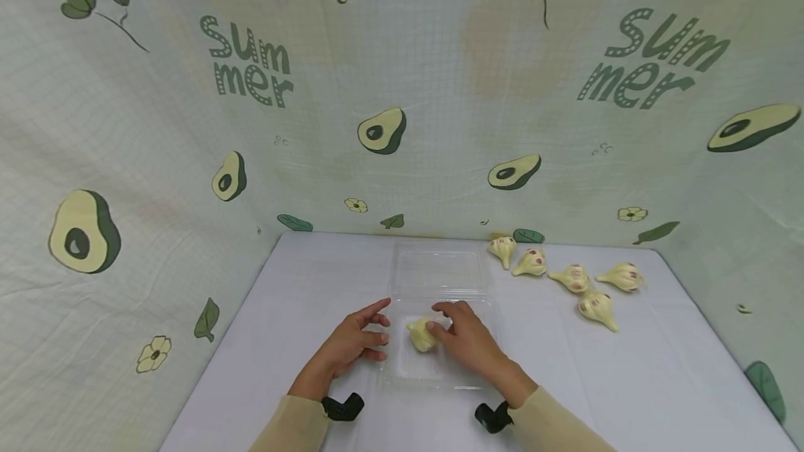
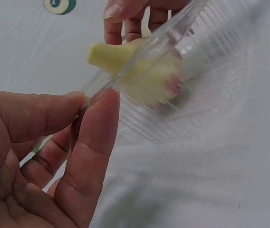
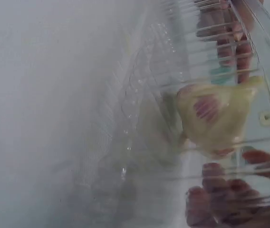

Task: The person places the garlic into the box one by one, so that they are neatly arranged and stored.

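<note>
A clear plastic clamshell box (image 1: 440,379) lies with its lid (image 1: 440,267) folded back. Inside its base sits one garlic bulb (image 1: 421,335), cream with purple patches and its neck towards the left. My left hand (image 1: 353,344) pinches the box's left rim between thumb and forefinger (image 2: 97,147), as the left wrist view shows. Over the right part of the base is my right hand (image 1: 467,344), fingers loosely bent beside the bulb, thumb apart from them. Through the blurred plastic in the right wrist view, I see the bulb (image 3: 216,114) and fingertips (image 3: 220,199); any contact is unclear.
Several garlic bulbs lie at the back right of the white-covered table (image 1: 628,382), among them one bulb (image 1: 530,262) near the lid and another bulb (image 1: 598,309) nearer the front. A patterned cloth (image 1: 440,89) hangs behind and at both sides.
</note>
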{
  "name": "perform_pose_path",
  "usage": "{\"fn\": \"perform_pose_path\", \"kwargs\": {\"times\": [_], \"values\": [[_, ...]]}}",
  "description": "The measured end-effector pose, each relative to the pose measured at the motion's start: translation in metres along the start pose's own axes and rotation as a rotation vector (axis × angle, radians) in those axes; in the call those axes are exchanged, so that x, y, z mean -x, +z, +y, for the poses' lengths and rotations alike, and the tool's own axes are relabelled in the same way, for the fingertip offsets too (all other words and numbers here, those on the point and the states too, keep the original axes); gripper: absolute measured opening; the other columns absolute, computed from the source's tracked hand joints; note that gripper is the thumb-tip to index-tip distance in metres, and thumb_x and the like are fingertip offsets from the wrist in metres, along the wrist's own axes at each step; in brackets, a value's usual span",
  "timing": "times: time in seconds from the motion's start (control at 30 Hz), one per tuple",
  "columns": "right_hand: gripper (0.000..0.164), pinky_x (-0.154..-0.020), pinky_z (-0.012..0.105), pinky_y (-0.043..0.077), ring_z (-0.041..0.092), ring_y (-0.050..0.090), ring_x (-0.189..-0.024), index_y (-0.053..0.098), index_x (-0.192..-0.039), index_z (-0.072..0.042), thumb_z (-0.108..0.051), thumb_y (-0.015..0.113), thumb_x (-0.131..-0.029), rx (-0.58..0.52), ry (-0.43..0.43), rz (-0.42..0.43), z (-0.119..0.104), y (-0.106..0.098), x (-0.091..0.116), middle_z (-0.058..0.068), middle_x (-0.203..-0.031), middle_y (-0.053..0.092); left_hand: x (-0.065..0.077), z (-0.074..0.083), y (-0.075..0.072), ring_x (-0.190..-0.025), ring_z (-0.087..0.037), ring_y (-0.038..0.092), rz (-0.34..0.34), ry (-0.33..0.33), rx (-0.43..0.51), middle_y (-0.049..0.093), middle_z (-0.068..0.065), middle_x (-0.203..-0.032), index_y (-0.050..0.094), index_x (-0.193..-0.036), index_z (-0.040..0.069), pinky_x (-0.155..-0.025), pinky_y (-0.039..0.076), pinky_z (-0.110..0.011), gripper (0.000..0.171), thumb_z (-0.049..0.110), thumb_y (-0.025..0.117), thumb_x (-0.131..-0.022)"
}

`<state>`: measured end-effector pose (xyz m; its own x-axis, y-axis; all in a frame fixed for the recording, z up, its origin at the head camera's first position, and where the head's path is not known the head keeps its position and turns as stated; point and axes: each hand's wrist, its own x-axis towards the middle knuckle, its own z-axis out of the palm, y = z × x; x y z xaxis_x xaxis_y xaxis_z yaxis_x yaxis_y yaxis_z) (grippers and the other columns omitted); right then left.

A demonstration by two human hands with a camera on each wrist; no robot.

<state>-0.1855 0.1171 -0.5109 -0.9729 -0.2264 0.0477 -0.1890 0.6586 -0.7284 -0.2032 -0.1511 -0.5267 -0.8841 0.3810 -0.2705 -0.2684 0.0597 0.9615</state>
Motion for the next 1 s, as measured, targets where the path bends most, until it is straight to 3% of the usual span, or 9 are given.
{"fn": "perform_pose_path", "kwargs": {"times": [0.17,0.27,0.33,0.57,0.8,1.0], "values": [[0.066,-0.082,0.041,0.055,0.02,0.059,-0.102,0.06,-0.147,-0.017,-0.038,0.084,-0.09,0.079,-0.101,-0.094,0.002,-0.001,0.001,0.01,-0.131,0.052,-0.001,0.0,0.0,-0.086,-0.017,0.061,0.006,-0.002,-0.005,0.051,-0.015,-0.129,0.04,-0.164,0.014,-0.069,0.063,-0.028,0.078,-0.005,0.069,-0.095],[0.063,-0.087,0.043,0.055,0.02,0.058,-0.105,0.064,-0.145,-0.016,-0.032,0.087,-0.088,0.166,-0.201,-0.089,0.004,0.002,0.0,0.008,-0.13,0.053,-0.001,-0.001,0.0,-0.087,-0.017,0.061,0.008,-0.001,-0.004,0.051,-0.014,-0.128,0.04,-0.164,0.015,-0.069,0.063,-0.028,0.078,-0.005,0.069,-0.095],[0.057,-0.086,0.04,0.054,0.018,0.059,-0.102,0.067,-0.14,-0.015,-0.027,0.087,-0.088,0.181,-0.223,-0.077,0.005,0.004,-0.001,0.006,-0.126,0.057,-0.001,-0.001,0.0,-0.087,-0.016,0.06,0.005,-0.002,0.002,0.051,-0.014,-0.128,0.04,-0.164,0.015,-0.069,0.063,-0.028,0.077,-0.005,0.069,-0.095],[0.05,-0.091,0.045,0.056,0.02,0.063,-0.105,0.067,-0.131,-0.012,-0.01,0.087,-0.085,0.082,-0.143,-0.063,0.007,0.01,-0.005,0.009,-0.13,0.064,-0.001,-0.001,0.0,-0.087,-0.017,0.06,0.011,-0.013,0.005,0.051,-0.013,-0.129,0.04,-0.164,0.015,-0.068,0.063,-0.028,0.077,-0.005,0.07,-0.095],[0.048,-0.088,0.042,0.053,0.022,0.059,-0.103,0.068,-0.125,-0.013,-0.008,0.087,-0.082,0.095,-0.117,0.028,0.009,0.015,-0.01,0.008,-0.126,0.069,-0.002,-0.001,0.0,-0.085,-0.017,0.06,0.004,-0.015,0.005,0.052,-0.013,-0.128,0.04,-0.164,0.015,-0.068,0.063,-0.028,0.078,-0.005,0.07,-0.095],[0.047,-0.085,0.042,0.058,0.022,0.067,-0.102,0.065,-0.126,-0.01,-0.009,0.086,-0.085,-0.005,-0.078,-0.001,0.003,0.021,-0.015,0.009,-0.122,0.07,-0.002,-0.002,0.0,-0.085,-0.018,0.06,0.002,-0.009,0.004,0.052,-0.014,-0.129,0.04,-0.164,0.015,-0.068,0.063,-0.028,0.078,-0.004,0.07,-0.095]]}}
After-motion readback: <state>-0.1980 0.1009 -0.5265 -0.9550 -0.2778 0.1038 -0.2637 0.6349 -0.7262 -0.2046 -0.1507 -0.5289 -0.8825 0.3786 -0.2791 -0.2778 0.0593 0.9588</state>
